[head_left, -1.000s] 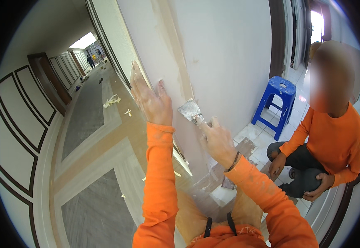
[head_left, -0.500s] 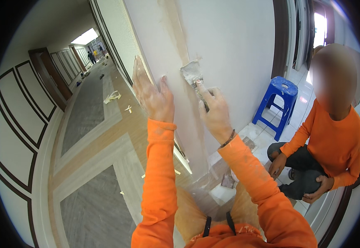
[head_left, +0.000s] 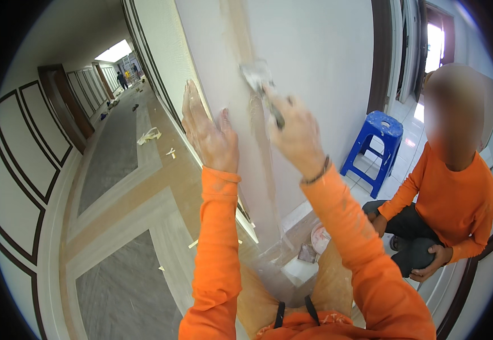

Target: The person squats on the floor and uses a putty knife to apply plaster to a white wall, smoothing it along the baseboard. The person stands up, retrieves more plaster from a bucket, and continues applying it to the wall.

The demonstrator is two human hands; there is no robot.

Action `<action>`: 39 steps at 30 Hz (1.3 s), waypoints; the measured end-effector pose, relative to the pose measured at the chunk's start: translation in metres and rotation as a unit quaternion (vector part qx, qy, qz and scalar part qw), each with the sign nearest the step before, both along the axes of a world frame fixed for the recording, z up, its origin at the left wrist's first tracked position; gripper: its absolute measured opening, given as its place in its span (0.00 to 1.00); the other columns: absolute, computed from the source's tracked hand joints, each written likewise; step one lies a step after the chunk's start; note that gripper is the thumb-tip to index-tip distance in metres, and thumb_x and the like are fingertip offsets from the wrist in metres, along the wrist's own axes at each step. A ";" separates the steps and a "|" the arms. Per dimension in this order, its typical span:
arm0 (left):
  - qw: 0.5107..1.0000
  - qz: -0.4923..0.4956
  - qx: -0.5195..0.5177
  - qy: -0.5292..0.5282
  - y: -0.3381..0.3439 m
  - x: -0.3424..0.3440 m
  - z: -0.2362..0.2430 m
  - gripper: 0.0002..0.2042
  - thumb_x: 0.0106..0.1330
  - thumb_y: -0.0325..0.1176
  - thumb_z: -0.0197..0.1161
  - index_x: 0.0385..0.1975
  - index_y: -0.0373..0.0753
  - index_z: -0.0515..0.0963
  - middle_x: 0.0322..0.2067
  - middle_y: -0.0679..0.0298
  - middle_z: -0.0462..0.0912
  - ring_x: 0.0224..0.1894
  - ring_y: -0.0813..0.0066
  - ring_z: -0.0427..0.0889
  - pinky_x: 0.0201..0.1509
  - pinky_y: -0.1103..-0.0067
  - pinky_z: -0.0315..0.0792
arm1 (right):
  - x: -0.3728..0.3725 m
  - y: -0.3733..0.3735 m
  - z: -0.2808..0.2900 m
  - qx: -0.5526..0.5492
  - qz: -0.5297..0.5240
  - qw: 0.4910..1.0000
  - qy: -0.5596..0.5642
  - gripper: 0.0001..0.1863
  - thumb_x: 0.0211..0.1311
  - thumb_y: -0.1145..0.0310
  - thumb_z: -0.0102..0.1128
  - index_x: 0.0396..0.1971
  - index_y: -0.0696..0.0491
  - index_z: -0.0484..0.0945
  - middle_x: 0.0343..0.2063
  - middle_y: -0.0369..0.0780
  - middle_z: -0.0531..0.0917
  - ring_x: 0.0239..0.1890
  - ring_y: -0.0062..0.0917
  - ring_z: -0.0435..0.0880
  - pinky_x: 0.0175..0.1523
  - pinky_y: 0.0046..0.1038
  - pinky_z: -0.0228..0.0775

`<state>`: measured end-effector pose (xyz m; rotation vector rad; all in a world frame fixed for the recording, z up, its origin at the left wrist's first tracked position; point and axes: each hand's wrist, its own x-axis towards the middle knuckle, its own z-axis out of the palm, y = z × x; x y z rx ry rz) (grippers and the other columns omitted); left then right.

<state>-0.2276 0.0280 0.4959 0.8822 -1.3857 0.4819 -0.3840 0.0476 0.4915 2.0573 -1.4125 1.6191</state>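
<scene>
In my right hand (head_left: pixel 298 133) is a putty knife (head_left: pixel 256 73), its wide blade smeared with pale filler and lying against the white wall (head_left: pixel 320 56). The blade crosses a long beige-brown seam (head_left: pixel 236 25) that runs down the wall. Below the knife a ridge of wet filler (head_left: pixel 256 113) follows that seam. My left hand (head_left: pixel 212 139) lies flat along the wall's left corner edge, fingers stretched upward, thumb apart, holding nothing. Whitish dust coats its fingers.
A blue plastic stool (head_left: pixel 383 126) stands to the right on white tiles. Beside it a person in an orange shirt (head_left: pixel 456 195) crouches. Near my legs are a round tub (head_left: pixel 320 238) and a white sheet (head_left: pixel 300 271). Scraps (head_left: pixel 149 136) litter the corridor floor on the left.
My right hand and the putty knife have moved up along the seam, and filler now shows below the blade. My left hand stays at the corner edge.
</scene>
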 end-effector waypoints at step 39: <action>1.000 0.010 -0.007 -0.001 -0.002 0.004 0.002 0.37 0.57 0.22 0.66 0.69 0.36 0.59 0.65 0.49 0.66 0.67 0.49 0.64 0.70 0.63 0.59 | 0.001 0.003 -0.123 0.018 0.062 0.998 -0.030 0.34 0.53 0.79 0.57 0.64 0.45 0.73 0.30 0.44 0.73 0.30 0.37 0.75 0.38 0.36 0.71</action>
